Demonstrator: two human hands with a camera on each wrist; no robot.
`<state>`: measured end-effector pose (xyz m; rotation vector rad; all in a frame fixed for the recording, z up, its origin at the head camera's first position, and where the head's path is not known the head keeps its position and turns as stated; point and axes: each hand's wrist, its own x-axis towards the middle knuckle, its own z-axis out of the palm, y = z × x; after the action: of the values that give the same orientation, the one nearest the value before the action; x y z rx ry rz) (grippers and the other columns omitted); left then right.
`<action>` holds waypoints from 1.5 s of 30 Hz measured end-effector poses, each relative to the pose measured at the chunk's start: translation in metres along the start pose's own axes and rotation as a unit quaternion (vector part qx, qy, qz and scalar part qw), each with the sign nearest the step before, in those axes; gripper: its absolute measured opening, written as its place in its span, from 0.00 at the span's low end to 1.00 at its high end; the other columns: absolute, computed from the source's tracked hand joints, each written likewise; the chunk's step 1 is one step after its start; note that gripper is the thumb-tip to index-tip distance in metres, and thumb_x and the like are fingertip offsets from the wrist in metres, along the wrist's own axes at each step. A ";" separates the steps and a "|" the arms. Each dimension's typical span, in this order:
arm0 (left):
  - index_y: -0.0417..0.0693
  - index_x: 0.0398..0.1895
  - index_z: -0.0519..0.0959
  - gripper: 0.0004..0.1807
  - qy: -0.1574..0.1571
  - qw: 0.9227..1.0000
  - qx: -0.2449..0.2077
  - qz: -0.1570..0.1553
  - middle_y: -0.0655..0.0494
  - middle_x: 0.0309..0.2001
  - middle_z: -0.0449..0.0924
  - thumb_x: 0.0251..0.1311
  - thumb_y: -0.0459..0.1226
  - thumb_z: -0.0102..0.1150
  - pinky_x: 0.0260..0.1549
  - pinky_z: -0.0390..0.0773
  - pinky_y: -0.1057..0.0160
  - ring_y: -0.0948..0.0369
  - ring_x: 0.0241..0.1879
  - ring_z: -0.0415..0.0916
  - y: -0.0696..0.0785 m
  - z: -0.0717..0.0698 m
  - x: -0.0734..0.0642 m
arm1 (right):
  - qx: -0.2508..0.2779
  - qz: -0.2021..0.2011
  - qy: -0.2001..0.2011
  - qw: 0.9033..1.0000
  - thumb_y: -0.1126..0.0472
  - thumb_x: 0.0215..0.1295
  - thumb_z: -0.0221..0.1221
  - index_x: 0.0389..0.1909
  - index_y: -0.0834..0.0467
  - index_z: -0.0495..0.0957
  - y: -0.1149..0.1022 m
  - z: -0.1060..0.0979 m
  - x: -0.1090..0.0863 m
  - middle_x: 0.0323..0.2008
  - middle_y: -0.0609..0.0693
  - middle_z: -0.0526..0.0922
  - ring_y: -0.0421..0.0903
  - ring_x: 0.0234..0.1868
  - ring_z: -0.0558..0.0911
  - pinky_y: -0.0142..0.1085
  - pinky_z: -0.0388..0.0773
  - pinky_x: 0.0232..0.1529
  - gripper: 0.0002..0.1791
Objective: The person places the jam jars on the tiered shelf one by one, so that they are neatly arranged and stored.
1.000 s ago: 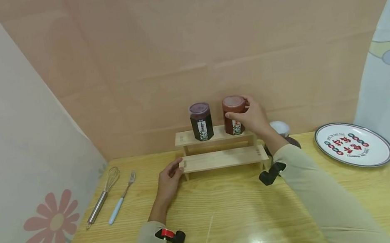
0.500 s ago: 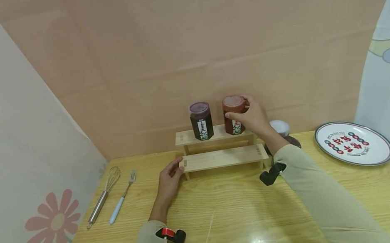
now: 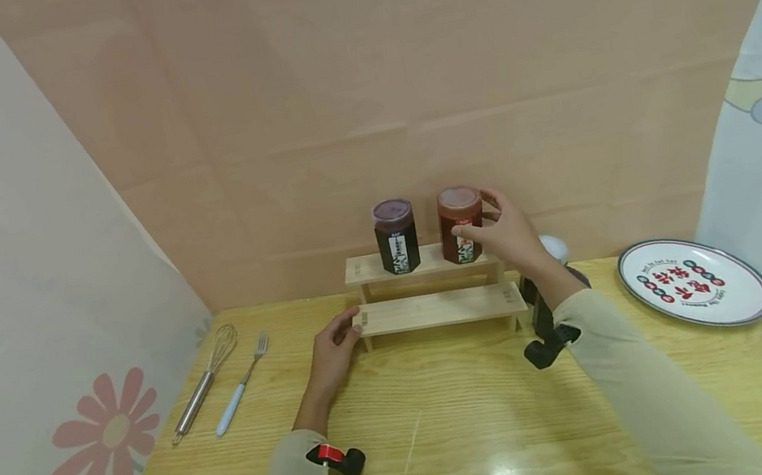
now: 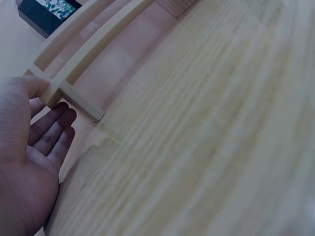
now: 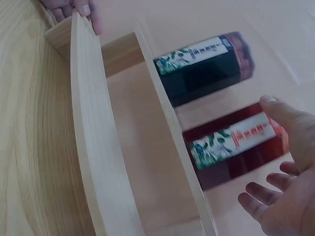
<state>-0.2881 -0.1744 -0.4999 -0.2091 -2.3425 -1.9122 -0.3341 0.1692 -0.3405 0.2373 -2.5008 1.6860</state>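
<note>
A two-step wooden shelf [image 3: 439,309] stands against the back of the table. On its upper step are two jars: a dark jar with a purple lid [image 3: 396,237], and to its right a red jar [image 3: 453,233] with a white label. My right hand [image 3: 513,238] is at the red jar's right side, fingers spread; in the right wrist view the thumb [image 5: 280,109] overlaps the lid end while the other fingers stand away from the glass. With my left hand [image 3: 331,357] I pinch the left end of the lower step, thumb on top, seen also in the left wrist view.
Left on the table lie a whisk [image 3: 200,392] and a fork with a pale blue handle [image 3: 232,407]. A white oval plate [image 3: 734,300] with red lettering is at the right. Dark containers, one topped with white [image 3: 555,247], stand partly hidden behind my right forearm.
My right hand has loosened from the red jar and drawn slightly to the right, its fingers spreading. The jar stays on the upper step. My left hand keeps its place.
</note>
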 end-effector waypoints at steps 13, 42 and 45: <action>0.52 0.68 0.78 0.21 0.008 1.000 0.013 0.007 0.47 0.71 0.75 0.75 0.40 0.58 0.69 0.74 0.50 0.50 0.71 0.72 -0.001 -0.003 0.001 | -0.063 -0.019 -0.015 0.998 0.48 0.69 0.67 0.83 0.56 0.48 0.031 -0.062 -0.049 0.82 0.59 0.56 0.64 0.79 0.60 0.62 0.61 0.75 0.52; 0.52 0.69 0.77 0.21 -0.004 1.000 0.015 0.009 0.48 0.72 0.73 0.75 0.41 0.58 0.69 0.74 0.50 0.50 0.71 0.72 -0.004 -0.004 0.004 | -0.067 -0.011 0.042 0.997 0.53 0.66 0.71 0.81 0.56 0.54 0.115 -0.057 -0.117 0.72 0.64 0.66 0.30 0.58 0.70 0.13 0.73 0.48 0.48; 0.52 0.70 0.76 0.22 -0.005 1.000 0.017 0.011 0.47 0.73 0.72 0.76 0.42 0.57 0.68 0.75 0.52 0.49 0.69 0.73 -0.002 -0.005 0.004 | -0.070 -0.011 0.047 0.996 0.53 0.65 0.71 0.80 0.55 0.54 0.119 -0.054 -0.117 0.71 0.63 0.67 0.32 0.58 0.70 0.14 0.72 0.48 0.49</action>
<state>-0.2921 -0.1791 -0.5003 -0.2407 -2.3681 -1.8634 -0.2418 0.2706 -0.4496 0.1662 -2.5236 1.4690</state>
